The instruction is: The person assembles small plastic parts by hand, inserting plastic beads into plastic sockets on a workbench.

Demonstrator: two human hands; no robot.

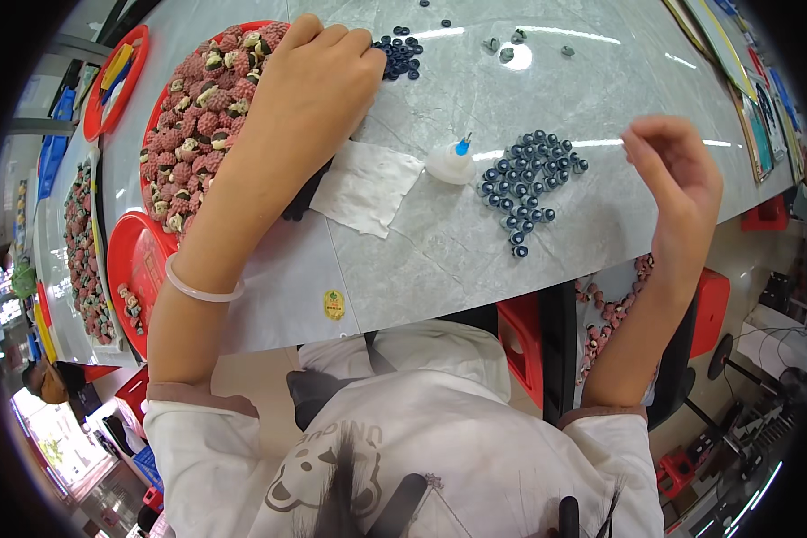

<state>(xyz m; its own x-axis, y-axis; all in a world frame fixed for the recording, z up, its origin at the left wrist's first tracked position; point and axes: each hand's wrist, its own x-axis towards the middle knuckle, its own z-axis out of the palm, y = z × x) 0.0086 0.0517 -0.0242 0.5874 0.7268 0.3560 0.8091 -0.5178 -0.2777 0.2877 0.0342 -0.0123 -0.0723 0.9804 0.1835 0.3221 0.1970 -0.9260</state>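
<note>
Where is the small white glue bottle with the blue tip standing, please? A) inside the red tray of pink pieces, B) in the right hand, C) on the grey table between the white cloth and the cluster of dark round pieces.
C: the glue bottle stands on the table, white cloth on its left, dark round pieces on its right.

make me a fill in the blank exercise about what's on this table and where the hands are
1. The left hand rests over the rim of the ____ tray of pink toys.
2. The glue bottle has a ____ tip.
3. The left wrist wears a pale ____.
4. The right hand hovers ____ of the dark beads.

Missing words: red; blue; bangle; right
</note>
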